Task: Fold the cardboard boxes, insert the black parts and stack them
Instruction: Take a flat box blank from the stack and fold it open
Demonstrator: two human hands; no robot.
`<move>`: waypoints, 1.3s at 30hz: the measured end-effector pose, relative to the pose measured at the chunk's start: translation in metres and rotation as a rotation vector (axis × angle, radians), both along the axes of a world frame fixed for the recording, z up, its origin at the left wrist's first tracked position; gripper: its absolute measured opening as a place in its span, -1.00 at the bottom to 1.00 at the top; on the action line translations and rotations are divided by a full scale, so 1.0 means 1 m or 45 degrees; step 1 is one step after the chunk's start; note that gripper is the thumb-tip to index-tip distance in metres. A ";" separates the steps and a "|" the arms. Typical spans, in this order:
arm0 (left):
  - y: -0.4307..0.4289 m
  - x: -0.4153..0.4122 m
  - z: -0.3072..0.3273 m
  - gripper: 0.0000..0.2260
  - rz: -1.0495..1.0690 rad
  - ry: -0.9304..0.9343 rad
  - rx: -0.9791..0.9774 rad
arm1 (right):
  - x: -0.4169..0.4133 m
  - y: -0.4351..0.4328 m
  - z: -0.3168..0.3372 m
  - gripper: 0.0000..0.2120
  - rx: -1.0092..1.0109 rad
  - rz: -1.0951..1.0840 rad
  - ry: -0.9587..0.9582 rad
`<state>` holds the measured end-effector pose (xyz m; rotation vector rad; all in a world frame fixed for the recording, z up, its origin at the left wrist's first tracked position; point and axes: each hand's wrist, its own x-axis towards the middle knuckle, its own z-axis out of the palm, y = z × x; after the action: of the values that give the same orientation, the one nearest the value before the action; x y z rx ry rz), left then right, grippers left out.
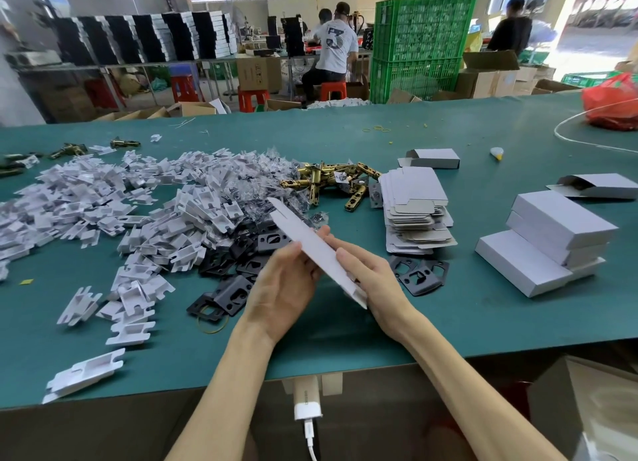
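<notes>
Head view: folding step barely started. A flat white cardboard box blank (303, 233) is held edge-up above the green table (345, 340), between both hands; the left hand (283, 284) has fingers curled onto its face, and the right hand (376, 277) pinches it, thumb on top. Next move probably: pop it open, tuck the flaps, then grab a black stamped metal plate (238, 295) from the pile beside it. The finished white boxes (552, 233) are stacked at right. Only readable writing: "3" on a background worker's shirt (336, 37).

There are one flat box blank (310, 243), one stack of blanks (416, 215), two open-ended boxes (433, 157) and three or four closed boxes (552, 239), plus one red bag (611, 103). White inserts (103, 198), black plates (238, 264) and brass latches (328, 179) lie in heaps too dense to count.
</notes>
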<state>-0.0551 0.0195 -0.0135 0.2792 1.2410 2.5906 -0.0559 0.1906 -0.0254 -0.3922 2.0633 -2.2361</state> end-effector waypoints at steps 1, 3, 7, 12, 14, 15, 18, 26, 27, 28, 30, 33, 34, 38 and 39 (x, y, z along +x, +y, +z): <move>0.001 -0.001 -0.002 -0.30 0.026 0.025 -0.040 | 0.000 0.001 0.000 -0.70 -0.036 -0.005 -0.025; 0.003 -0.003 -0.002 -0.22 0.096 0.055 -0.115 | 0.002 0.001 0.002 -0.68 -0.040 -0.027 -0.059; 0.008 -0.005 -0.003 -0.14 0.313 0.012 -0.223 | 0.004 -0.003 0.006 -0.47 -0.028 -0.021 -0.079; 0.011 -0.007 -0.006 -0.07 0.526 0.032 -0.278 | 0.006 -0.004 0.006 -0.54 -0.045 0.028 -0.049; 0.012 -0.008 -0.008 -0.08 0.589 0.029 -0.310 | 0.006 -0.005 0.005 -0.44 0.004 0.038 -0.066; 0.012 -0.008 -0.010 -0.14 0.601 0.026 -0.318 | 0.006 -0.005 0.005 -0.41 0.019 0.047 -0.063; 0.011 -0.008 -0.012 -0.39 0.623 0.021 -0.321 | 0.006 -0.005 0.004 -0.61 -0.027 0.039 -0.030; 0.016 -0.002 -0.009 -0.57 0.560 -0.081 -0.322 | 0.003 -0.001 -0.003 -0.77 -0.078 -0.083 -0.069; 0.015 -0.001 -0.008 -0.55 0.513 -0.099 -0.306 | 0.002 -0.001 -0.004 -0.76 -0.093 -0.089 -0.095; 0.015 -0.001 -0.008 -0.54 0.465 -0.100 -0.288 | 0.001 -0.001 -0.005 -0.76 -0.106 -0.093 -0.115; 0.014 -0.001 -0.007 -0.55 0.407 -0.094 -0.262 | 0.000 0.001 -0.005 -0.75 -0.114 -0.097 -0.133; 0.013 -0.002 -0.006 -0.68 0.427 -0.138 -0.251 | 0.000 0.002 -0.005 -0.72 -0.124 -0.093 -0.122; 0.013 -0.003 -0.006 -0.68 0.412 -0.141 -0.250 | 0.001 0.001 -0.004 -0.69 -0.135 -0.094 -0.123; 0.013 -0.003 -0.008 -0.66 0.312 -0.133 -0.276 | 0.003 0.000 -0.002 -0.54 -0.144 -0.116 -0.086; 0.014 -0.002 -0.007 -0.67 0.316 -0.131 -0.292 | 0.003 0.000 -0.002 -0.55 -0.138 -0.135 -0.082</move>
<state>-0.0570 0.0333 -0.0207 -0.0554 1.6064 2.5864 -0.0528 0.1902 -0.0270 -0.2188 1.9814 -2.3946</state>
